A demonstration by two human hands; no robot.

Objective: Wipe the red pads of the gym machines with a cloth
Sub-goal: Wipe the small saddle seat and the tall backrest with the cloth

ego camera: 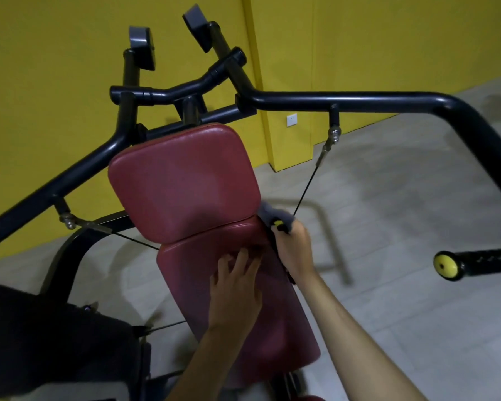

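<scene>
Pressing my left hand (236,280) flat on the lower red pad (243,308), I keep its grip wide, fingers (243,257) spread and holding nothing, fingertips close to the seam where the lower pad meets the upper red pad (182,180). My right hand (294,248) has its grip closed around the grey cloth (275,215), bunched at the right edge of the pads just beside that seam; the cloth sticks up past my knuckles and touches the upper pad's lower right corner. Something small and yellow-and-black shows at my fingers there, but I cannot tell what it is. Both pads run as one long strip from near my body up and away, leaning a little left, the upper one broader and squarer. A thin cable (305,188) passes close on the right of the cloth, slanting up to the black frame bar (359,98) overhead. Right of the pads the grey floor (402,227) lies open, with a yellow-capped handle (446,266) well apart. On the left the frame crowds in nearer.
</scene>
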